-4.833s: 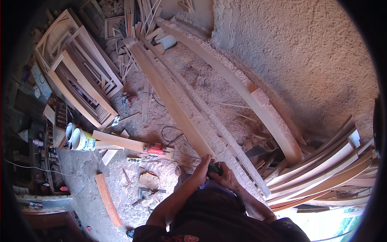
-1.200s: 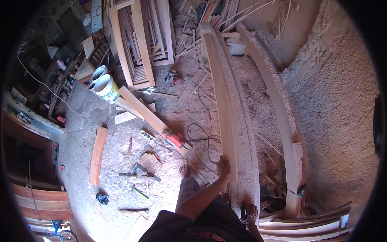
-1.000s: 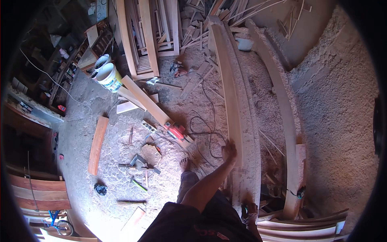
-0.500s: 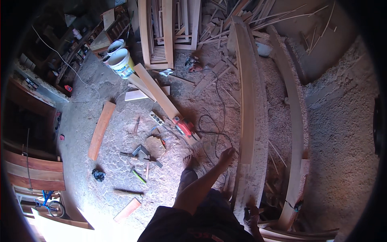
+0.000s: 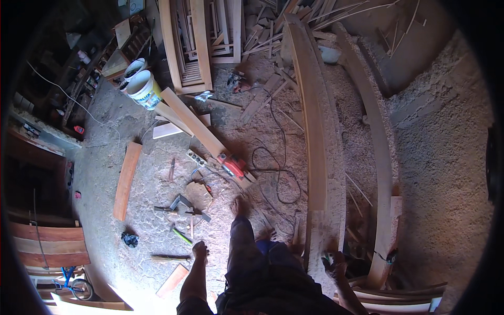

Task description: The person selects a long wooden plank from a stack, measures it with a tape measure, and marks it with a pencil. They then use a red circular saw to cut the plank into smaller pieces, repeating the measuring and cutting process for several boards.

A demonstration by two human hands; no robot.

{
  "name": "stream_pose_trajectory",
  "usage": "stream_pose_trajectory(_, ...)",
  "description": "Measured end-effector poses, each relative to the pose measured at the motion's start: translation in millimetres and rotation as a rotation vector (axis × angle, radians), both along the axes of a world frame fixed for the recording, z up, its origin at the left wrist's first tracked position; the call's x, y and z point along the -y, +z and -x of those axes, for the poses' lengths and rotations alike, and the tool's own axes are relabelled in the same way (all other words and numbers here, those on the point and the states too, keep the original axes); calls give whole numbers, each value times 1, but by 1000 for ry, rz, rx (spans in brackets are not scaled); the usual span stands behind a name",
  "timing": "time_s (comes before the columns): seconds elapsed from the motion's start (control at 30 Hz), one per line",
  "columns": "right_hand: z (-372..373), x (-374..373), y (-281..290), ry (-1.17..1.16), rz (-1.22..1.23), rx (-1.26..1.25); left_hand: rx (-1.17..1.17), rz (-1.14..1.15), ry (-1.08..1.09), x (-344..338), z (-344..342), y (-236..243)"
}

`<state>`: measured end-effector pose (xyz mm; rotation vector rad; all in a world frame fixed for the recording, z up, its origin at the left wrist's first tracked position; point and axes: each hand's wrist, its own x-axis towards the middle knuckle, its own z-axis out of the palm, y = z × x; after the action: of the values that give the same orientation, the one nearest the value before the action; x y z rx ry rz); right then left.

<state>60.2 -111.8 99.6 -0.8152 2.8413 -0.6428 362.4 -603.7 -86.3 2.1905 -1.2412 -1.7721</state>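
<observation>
On top of the long, dust-coated bench (image 5: 324,236), I have the pale board (image 5: 312,126) lying lengthwise, its near end stopping short of the bench's own near end. I judge the laying-out of that board as done and any further handling of it as outstanding, since neither hand touches it and the red power tool (image 5: 233,165) sits unheld on another plank (image 5: 191,122), left of the bench. At the bench's near end, my right hand (image 5: 338,266) closes around a small dark object (image 5: 328,258). Well left of the bench, above the floor, my left hand (image 5: 199,251) is narrow, fingers curled; in this shadow I cannot tell whether it holds anything. The board is smooth and straight-grained, and the lens bows it. To the bench's right, a thick timber beam (image 5: 377,142) runs beside it, the ground between them rough with curly shavings. To its left, a black cable (image 5: 278,169) loops loosely, and beyond that a reddish, gently curved plank (image 5: 127,181) lies flat on gritty floor.
</observation>
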Motion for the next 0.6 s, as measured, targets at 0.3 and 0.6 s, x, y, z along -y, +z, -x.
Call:
stream_pose_trajectory(0.3, -3, 0, 12, -46, -172, 119, -50, -180, -264, 8, 46, 11)
stream_pose_trajectory(0.6, -19, 4, 19, -279, -350, 273, 23, -274, -718, 142, 135, 7)
